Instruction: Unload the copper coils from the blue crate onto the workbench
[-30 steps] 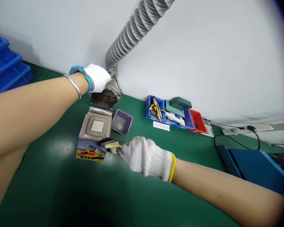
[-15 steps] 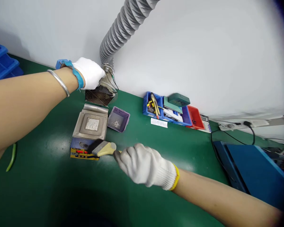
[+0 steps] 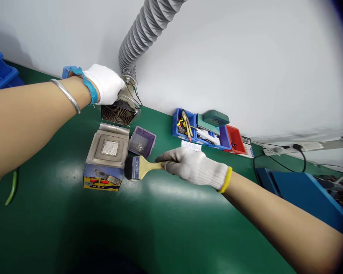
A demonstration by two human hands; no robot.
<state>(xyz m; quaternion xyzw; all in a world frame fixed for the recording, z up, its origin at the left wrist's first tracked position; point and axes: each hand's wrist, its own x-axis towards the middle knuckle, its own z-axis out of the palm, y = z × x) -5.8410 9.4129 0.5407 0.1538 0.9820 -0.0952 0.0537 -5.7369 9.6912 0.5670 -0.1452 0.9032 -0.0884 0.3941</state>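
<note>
My left hand (image 3: 104,84), in a white glove with a blue wrist strap, is closed over the top of a small extraction fan (image 3: 117,112) at the end of a grey ribbed hose (image 3: 140,32). My right hand (image 3: 193,166), in a white glove with a yellow cuff, grips the handle of a flat paintbrush (image 3: 138,168). The brush's dark bristles sit at the right side of a small solder pot (image 3: 107,156) with a blue and yellow front. A purple tray (image 3: 143,141) with metal bits stands just behind the brush.
Blue and red bins (image 3: 205,131) with tools line the wall on the green mat (image 3: 160,220). A white label (image 3: 191,145) lies before them. A power strip (image 3: 291,148) and a blue box (image 3: 303,196) are at right. Stacked blue crates (image 3: 0,70) stand far left.
My right hand has swung the brush from the front of the solder pot up to its right side, turning the brush flat. My left hand stays on the fan.
</note>
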